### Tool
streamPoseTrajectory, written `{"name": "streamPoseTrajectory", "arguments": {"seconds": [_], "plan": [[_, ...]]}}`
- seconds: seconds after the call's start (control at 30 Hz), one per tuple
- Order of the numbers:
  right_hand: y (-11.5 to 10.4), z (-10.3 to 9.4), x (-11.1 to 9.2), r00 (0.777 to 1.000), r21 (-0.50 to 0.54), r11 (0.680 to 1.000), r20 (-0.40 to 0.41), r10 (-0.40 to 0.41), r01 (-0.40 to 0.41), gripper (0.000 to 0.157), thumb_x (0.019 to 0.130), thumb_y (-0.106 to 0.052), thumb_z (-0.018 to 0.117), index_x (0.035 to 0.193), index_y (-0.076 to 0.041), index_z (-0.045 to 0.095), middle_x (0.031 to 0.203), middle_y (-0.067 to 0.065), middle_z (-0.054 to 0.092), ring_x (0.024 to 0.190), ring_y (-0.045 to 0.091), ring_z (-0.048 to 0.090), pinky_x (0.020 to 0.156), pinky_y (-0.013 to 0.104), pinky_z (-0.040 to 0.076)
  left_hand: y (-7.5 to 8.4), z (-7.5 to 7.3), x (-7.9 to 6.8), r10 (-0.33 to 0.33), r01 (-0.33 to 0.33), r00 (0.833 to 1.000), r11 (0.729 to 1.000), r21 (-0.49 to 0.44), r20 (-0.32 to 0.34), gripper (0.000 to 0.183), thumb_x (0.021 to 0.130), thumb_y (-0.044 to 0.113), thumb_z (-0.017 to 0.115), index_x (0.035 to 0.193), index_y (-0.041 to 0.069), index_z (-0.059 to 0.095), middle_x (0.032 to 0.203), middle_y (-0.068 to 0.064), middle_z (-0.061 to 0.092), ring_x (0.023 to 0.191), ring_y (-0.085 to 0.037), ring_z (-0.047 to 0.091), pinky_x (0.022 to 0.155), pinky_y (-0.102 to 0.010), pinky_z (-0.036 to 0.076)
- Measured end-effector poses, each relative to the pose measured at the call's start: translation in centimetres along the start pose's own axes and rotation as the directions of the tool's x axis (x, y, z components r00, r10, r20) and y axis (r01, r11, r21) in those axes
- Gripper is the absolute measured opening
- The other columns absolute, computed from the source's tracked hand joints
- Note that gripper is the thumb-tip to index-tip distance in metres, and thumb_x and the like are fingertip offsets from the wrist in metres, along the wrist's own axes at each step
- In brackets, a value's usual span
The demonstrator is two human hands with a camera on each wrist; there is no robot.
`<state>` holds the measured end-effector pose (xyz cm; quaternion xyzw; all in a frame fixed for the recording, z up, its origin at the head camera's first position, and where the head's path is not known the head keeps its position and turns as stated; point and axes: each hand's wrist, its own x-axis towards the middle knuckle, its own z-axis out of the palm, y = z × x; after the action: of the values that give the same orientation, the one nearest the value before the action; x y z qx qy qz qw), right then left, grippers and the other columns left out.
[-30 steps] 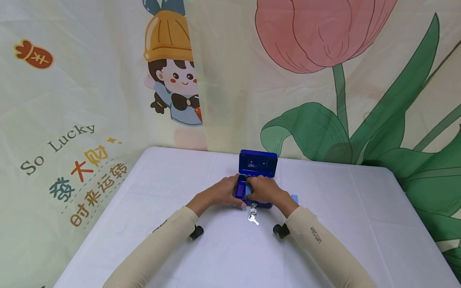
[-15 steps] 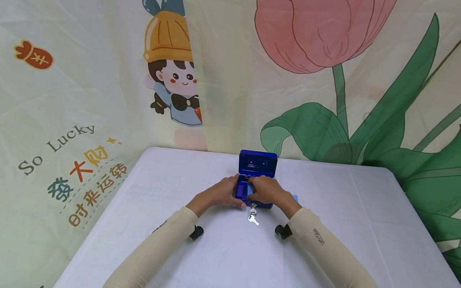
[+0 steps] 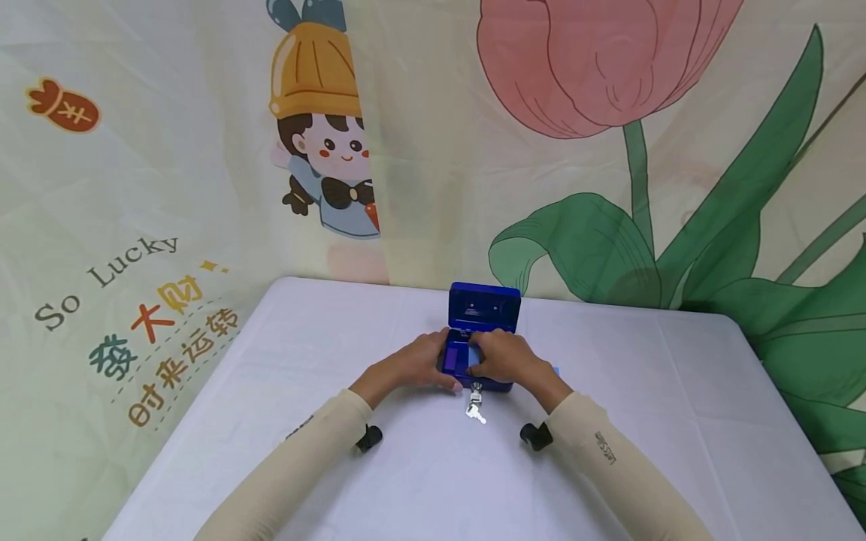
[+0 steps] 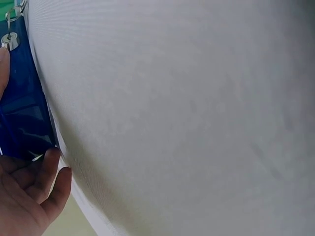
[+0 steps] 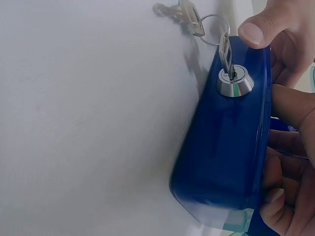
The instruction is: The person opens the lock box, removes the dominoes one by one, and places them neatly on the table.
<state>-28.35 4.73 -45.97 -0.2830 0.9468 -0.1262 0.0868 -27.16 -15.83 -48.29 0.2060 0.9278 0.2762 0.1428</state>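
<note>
A dark blue metal cash box (image 3: 484, 306) stands on the table with its lid raised. My left hand (image 3: 421, 359) grips its left side, thumb at the front corner. My right hand (image 3: 504, 356) reaches in over the right half, pinching a light blue flat piece (image 3: 475, 359) between thumb and fingers; its kind is unclear. Purple shows on a flat piece (image 3: 451, 358) in the left half. In the right wrist view, a key sits in the round silver lock (image 5: 235, 82) on the front wall, and more keys (image 5: 191, 18) hang from its ring.
White cloth covers the table (image 3: 433, 466). Another light blue piece (image 3: 557, 371) peeks out right of the box, partly behind my right wrist. Behind the table hangs a printed curtain (image 3: 433, 150).
My right hand has shifted slightly right inside the box, and the light blue piece has moved with it. More of the dark blue interior shows. My left hand has stayed in place.
</note>
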Motion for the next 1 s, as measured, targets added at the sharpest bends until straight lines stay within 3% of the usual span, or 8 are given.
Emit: {"name": "streamPoseTrajectory", "arguments": {"seconds": [0.27, 0.6, 0.83, 1.0], "plan": [[0.2, -0.1, -0.4, 1.0, 0.019, 1.0, 0.003, 0.023, -0.023, 0.053, 0.084, -0.036, 0.082, 0.125, -0.007, 0.067, 0.093, 0.004, 0.073, 0.078, 0.017, 0.061, 0.083, 0.041, 0.058, -0.1, 0.3, 0.1, -0.029, 0.029, 1.0, 1.0, 0.005, 0.006, 0.115, 0.072, 0.051, 0.088, 0.158, 0.008, 0.024, 0.152, -0.015, 0.048, 0.137, -0.029, 0.047, 0.117, -0.048, 0.036], [0.6, -0.6, -0.9, 0.998, 0.052, 0.997, 0.002, 0.055, -0.055, 0.054, 0.084, -0.035, 0.082, 0.128, -0.007, 0.067, 0.091, 0.004, 0.073, 0.076, 0.016, 0.061, 0.084, 0.039, 0.059, -0.2, 0.3, 0.2, -0.011, 0.011, 1.0, 1.0, 0.013, 0.0, 0.115, 0.071, 0.051, 0.088, 0.157, 0.008, 0.025, 0.147, -0.015, 0.051, 0.133, -0.028, 0.05, 0.116, -0.047, 0.038], [0.9, -1.3, -1.4, 0.997, 0.064, 0.995, 0.007, 0.076, -0.077, 0.055, 0.084, -0.034, 0.082, 0.128, -0.006, 0.066, 0.076, -0.001, 0.065, 0.071, 0.015, 0.059, 0.073, 0.033, 0.056, -0.1, 0.2, 0.2, 0.005, -0.005, 1.0, 1.0, 0.017, -0.008, 0.114, 0.071, 0.05, 0.089, 0.156, 0.007, 0.027, 0.145, -0.016, 0.054, 0.131, -0.028, 0.052, 0.115, -0.047, 0.04], [1.3, -1.8, -1.8, 0.995, 0.066, 0.993, 0.007, 0.097, -0.097, 0.054, 0.085, -0.033, 0.082, 0.128, -0.006, 0.065, 0.076, -0.001, 0.065, 0.071, 0.015, 0.059, 0.071, 0.034, 0.055, -0.1, 0.1, 0.2, 0.001, 0.0, 1.0, 1.0, 0.015, -0.008, 0.115, 0.071, 0.051, 0.089, 0.157, 0.009, 0.025, 0.146, -0.015, 0.052, 0.133, -0.029, 0.051, 0.115, -0.048, 0.038]]}}
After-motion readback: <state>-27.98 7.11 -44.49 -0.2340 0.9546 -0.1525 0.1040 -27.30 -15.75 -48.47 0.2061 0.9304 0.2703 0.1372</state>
